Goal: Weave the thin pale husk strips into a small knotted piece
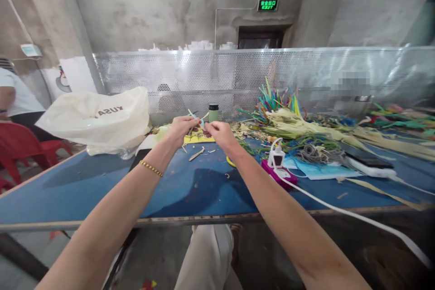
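Both hands meet above the middle of the blue table [200,195]. My left hand [182,128] is closed in a pinch on a small bundle of thin pale strips with a light-blue piece [202,123] at its right end. Close beside it, my right hand [222,136] pinches the other side of this piece. Loose ends of the strips stick up and down past the left fingers. The fingertips partly hide the bundle, so its exact shape cannot be made out. Dry plant scraps lie on a yellow sheet [204,138] behind and beneath the hands.
A green bottle [213,114] stands behind the hands. To the left rests a white bag [98,118]. On the right are husks [288,122], coloured cords [316,145], a purple power strip [278,176] with a white cable, and a phone [367,158]. A perforated metal screen [190,72] lines the back.
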The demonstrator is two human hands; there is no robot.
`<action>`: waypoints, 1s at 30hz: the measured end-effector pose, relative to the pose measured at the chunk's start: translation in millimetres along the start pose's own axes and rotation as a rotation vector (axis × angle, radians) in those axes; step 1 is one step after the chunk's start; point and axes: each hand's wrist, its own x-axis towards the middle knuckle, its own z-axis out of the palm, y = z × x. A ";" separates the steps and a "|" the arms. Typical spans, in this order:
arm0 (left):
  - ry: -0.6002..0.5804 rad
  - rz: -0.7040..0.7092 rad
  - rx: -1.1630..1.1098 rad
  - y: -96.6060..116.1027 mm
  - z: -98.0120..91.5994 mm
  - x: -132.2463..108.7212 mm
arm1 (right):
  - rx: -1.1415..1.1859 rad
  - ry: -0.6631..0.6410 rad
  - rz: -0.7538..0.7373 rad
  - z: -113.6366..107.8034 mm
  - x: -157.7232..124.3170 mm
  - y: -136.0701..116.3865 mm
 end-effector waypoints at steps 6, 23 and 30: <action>-0.031 0.025 -0.014 -10.9 21.0 8.6 | -0.062 -0.003 -0.089 -11.4 9.3 1.3; -0.267 -0.105 -0.081 -27.4 -25.7 14.9 | 0.356 -0.252 0.224 12.4 10.1 6.2; -0.084 -0.140 -0.039 -65.9 -18.6 2.3 | 0.331 -0.217 0.475 44.6 -3.9 24.2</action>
